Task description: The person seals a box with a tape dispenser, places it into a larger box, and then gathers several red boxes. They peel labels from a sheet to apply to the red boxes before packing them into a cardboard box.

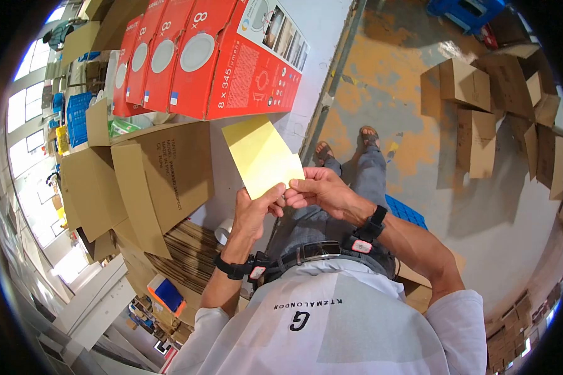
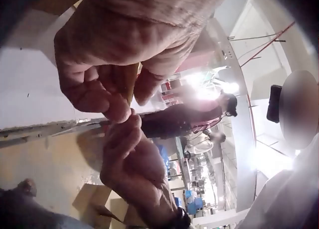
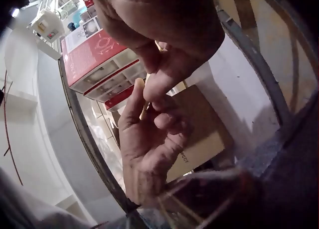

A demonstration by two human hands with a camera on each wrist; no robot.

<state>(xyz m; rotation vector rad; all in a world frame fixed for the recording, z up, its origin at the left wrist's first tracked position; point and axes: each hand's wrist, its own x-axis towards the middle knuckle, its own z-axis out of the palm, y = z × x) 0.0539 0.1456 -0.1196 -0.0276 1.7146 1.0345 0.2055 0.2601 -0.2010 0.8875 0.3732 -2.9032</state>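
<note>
left hand (image 1: 250,215) and right hand (image 1: 333,192) close together, fingers (image 1: 299,202) curled, pinching yellow paper (image 1: 259,153) by its near edge, red boxes (image 1: 197,62) just beyond

pale yellow paper (image 1: 256,150), flat, slanted, small pale piece (image 1: 296,166) jutting at one side, lower end in hands (image 1: 256,212)

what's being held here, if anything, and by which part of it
Yellow paper, pinched along the edge nearest the body: the left hand grips towards its left end, the right hand towards its right.
</note>
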